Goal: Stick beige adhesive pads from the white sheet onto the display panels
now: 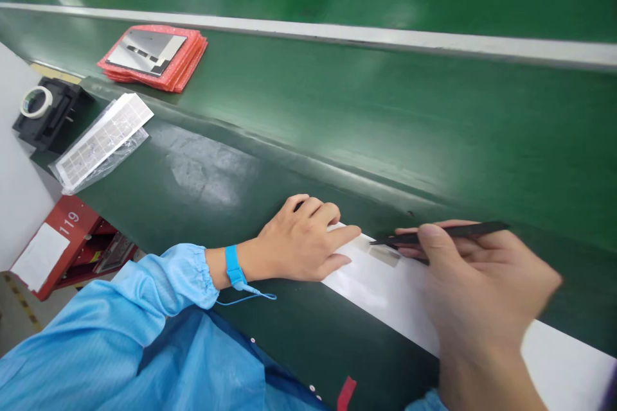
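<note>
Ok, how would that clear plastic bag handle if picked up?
Probably light and floppy: the bag lies creased and wrinkled. The gridded sheet with it looks flat, so perhaps slightly stiffer. The glossy film may slip.

Only the number "119" can be read; it is marked in white on the red rack (62,237), just beside the white sheet (40,257).

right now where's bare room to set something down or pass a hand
Bare green belt lies right of the red foam stack, below the white rail, and between the bagged sheet and left hand. Crowded: tweezers and white strip at the right hand.
</note>
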{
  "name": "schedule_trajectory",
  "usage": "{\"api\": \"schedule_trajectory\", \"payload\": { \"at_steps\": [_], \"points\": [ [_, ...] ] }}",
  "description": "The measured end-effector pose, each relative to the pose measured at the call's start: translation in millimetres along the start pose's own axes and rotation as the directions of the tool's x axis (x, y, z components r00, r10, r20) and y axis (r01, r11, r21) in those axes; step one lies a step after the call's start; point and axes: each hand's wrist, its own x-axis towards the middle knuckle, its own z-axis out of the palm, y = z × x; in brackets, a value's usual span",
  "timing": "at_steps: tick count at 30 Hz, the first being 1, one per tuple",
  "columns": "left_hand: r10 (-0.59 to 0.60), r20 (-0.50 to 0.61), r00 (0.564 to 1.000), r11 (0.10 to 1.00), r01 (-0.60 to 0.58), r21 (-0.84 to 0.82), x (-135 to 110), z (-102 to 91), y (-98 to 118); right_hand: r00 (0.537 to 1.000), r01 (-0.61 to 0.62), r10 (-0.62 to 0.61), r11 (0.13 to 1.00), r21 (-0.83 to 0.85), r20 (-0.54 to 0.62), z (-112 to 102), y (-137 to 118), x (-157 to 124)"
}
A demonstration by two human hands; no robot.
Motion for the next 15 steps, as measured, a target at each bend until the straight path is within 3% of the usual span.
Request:
{"api": "schedule_trajectory", "payload": {
  "at_steps": [15],
  "points": [
    [-0.002,-0.007,1.000,1.000,0.002,-0.003,0.4,1.4,2.3,0.998,0.060,-0.061,0.998,0.025,0.007,0.1,1.5,-2.7]
  ]
}}
